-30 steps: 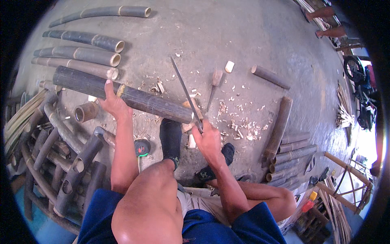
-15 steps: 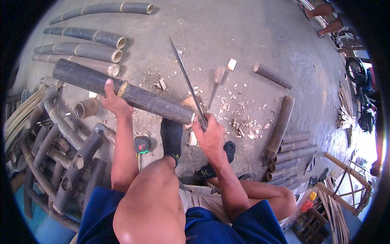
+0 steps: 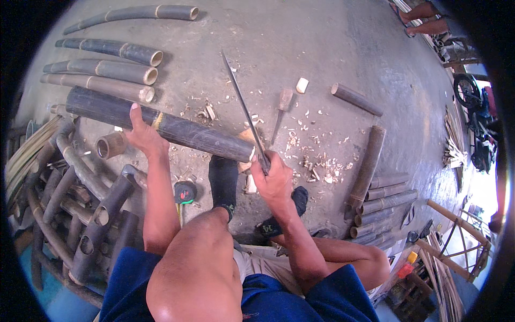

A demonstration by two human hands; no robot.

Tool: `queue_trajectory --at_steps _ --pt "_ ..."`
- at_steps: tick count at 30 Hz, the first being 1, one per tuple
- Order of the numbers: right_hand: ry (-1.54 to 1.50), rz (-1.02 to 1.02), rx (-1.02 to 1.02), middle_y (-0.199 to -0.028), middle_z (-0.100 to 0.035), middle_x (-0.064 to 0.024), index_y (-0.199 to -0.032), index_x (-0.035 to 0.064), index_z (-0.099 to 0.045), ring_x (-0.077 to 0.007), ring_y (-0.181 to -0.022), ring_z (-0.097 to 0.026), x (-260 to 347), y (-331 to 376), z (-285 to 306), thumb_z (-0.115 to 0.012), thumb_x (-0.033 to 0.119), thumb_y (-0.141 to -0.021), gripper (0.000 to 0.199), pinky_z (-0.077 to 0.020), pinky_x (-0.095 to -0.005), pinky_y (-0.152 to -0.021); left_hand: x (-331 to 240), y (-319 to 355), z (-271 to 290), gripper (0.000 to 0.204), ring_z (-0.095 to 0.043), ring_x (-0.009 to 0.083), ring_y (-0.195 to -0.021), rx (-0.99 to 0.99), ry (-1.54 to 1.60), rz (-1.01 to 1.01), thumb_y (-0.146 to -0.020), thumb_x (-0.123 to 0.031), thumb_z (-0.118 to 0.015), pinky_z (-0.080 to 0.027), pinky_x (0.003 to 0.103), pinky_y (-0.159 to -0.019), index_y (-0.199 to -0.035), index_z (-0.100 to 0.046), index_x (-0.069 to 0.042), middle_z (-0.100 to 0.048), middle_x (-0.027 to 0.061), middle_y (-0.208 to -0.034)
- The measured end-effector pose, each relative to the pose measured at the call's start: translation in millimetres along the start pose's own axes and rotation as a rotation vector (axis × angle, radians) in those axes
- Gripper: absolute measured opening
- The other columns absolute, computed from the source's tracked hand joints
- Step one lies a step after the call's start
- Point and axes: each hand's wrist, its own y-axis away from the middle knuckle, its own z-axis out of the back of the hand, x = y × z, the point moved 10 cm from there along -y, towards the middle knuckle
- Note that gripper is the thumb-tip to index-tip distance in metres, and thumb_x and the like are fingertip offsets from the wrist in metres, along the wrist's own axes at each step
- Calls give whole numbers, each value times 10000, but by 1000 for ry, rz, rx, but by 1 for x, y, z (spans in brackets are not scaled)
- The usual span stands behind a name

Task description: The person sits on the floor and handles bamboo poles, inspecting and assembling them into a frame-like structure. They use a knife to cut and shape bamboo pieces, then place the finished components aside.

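- Since the earlier frame, the pole [image 3: 198, 134] has tilted a little less, its left end coming slightly nearer to the person; another person's legs [image 3: 429, 26], at the upper right, have also shifted.
- The pole, dark and with a pale ring at its joint, lies across the view before the person, between the two hands.
- The left hand [image 3: 147, 137] holds it near the joint: thumb over the top, other fingers hidden, so I cannot tell how they lie.
- The right hand [image 3: 276, 180] has its fingers closed around the handle of a long knife [image 3: 243, 102], just beside the pole's right end; whether the blade touches it, I cannot tell.
- Grey floor [image 3: 300, 43] carries pale shavings [image 3: 322, 166], a chisel [image 3: 281, 112] and a white block [image 3: 302, 86].
- A tape measure [image 3: 185, 191] is near the left forearm, a short ring [image 3: 111, 145] near the left hand.
- Four poles [image 3: 102, 68] lie at upper left; a pile [image 3: 99, 217] stands below them.
- On the right are stacked tubes [image 3: 389, 201], a strip bundle [image 3: 453, 145] and a wheel [image 3: 468, 91].
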Motion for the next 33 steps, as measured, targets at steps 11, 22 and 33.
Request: queue_trajectory --at_steps 11,22,33 --pt "-49 -34 -28 -752 -659 -292 -923 -39 -621 -474 -733 -686 -12 2 3 -662 294 -903 336 -520 -531 -642 9 -4 8 414 -668 228 -827 63 5 56 -901 -266 -710 -573 406 -716 -1171 -575 18 -646 121 -990" --pt "70 -132 119 -748 -667 -300 -947 -20 -624 -491 -714 -682 -39 6 -18 -646 297 -909 320 -539 -554 -656 -2 -9 6 551 -631 247 -1056 42 70 98 -912 -305 -709 -517 388 -944 -1341 -542 -1 -623 110 -1222" --pt "266 -181 197 -780 -680 -300 -992 -32 -651 -495 -763 -690 -50 -1 -20 -631 339 -901 383 -537 -566 -706 5 -15 2 447 -669 251 -840 138 51 34 -926 -345 -648 -557 396 -764 -1180 -599 20 -667 131 -1007"
